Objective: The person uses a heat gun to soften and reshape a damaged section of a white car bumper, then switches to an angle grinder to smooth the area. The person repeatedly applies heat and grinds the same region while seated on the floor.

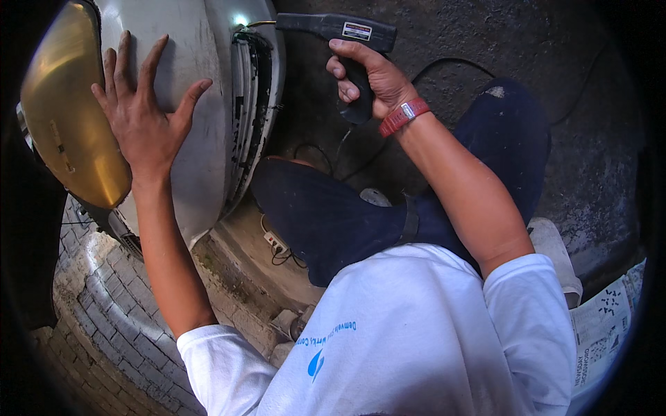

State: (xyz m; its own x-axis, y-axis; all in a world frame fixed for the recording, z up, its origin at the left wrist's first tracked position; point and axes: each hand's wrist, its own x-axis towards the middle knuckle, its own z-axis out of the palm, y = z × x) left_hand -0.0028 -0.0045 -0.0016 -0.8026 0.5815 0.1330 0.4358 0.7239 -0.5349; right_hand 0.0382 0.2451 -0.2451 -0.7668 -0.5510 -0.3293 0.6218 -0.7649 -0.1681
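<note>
My left hand [142, 121] lies with fingers spread on a scuffed pale painted panel [191, 159], which looks like part of a car bumper, beside a glossy gold-tinted curved piece [66, 128] at the left. My right hand [368, 83] grips a black pistol-shaped tool [312, 24] by its handle. The tool's thin metal tip reaches to the top right of the panel, where a small bright light shows. A dark slotted strip [246, 125] with chipped edges runs down the panel's right side, below the tip.
My bent legs [499, 145] are on the dark rough floor [576, 83]. A black cord [451, 59] runs from the tool. A white power strip [276, 243] with wires sits by my knee. Grey paving bricks [121, 298] lie lower left, printed paper [603, 326] at the right.
</note>
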